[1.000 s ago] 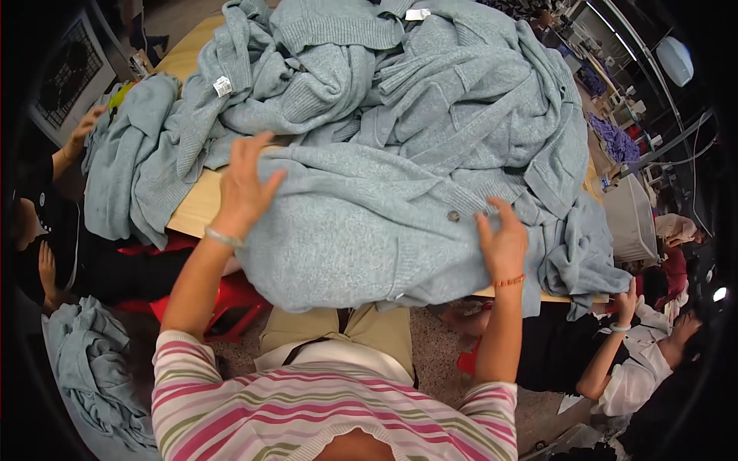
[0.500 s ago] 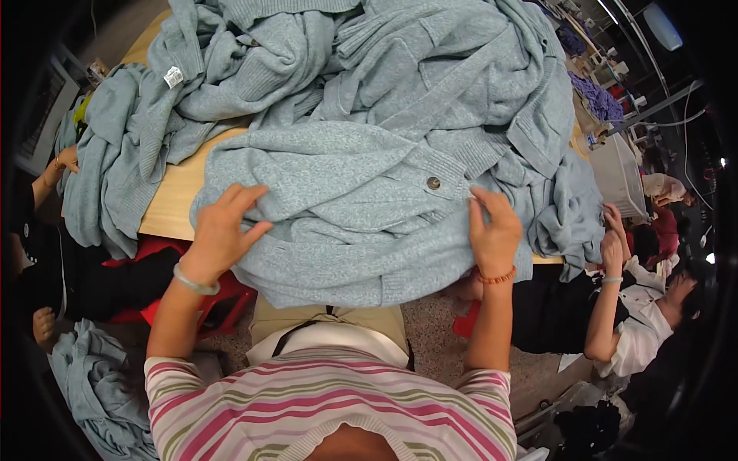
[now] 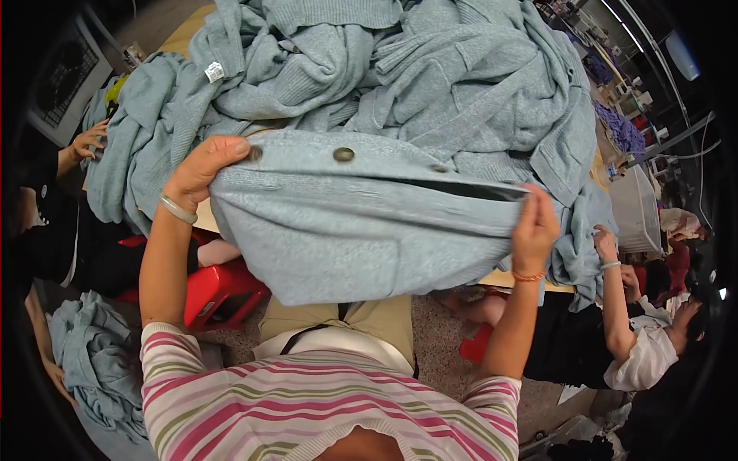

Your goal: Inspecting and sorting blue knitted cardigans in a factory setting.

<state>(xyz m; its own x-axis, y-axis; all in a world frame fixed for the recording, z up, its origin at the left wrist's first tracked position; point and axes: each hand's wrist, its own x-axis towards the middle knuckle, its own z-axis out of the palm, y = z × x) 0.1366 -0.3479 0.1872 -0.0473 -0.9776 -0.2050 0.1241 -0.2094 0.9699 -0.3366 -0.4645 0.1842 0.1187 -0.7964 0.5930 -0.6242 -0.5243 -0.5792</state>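
Observation:
A light blue-green knit cardigan (image 3: 323, 238) is stretched between my hands over the table's near edge, its button band lying across the top. Dark round buttons show along that band, one of them close to my left thumb. My left hand (image 3: 207, 173) grips the band's left end, fingers partly hidden behind the knit. At the other end my right hand (image 3: 536, 223) pinches the cardigan's edge, slightly blurred. Between the two front edges a dark gap opens toward the right hand. Just beyond lies a large heap of matching knit garments (image 3: 477, 84).
Co-workers sit on both sides; a hand (image 3: 91, 140) at left and another hand (image 3: 606, 244) at right touch garments. A red stool (image 3: 223, 296) stands at lower left near a garment pile (image 3: 100, 369). A pale crate (image 3: 636, 211) is at right, with purple cloth (image 3: 619, 127) beyond.
Both hands have closed on the cardigan and pulled it taut, raising its button band. My left hand moved up, my right hand outward to the right. The view has shifted slightly.

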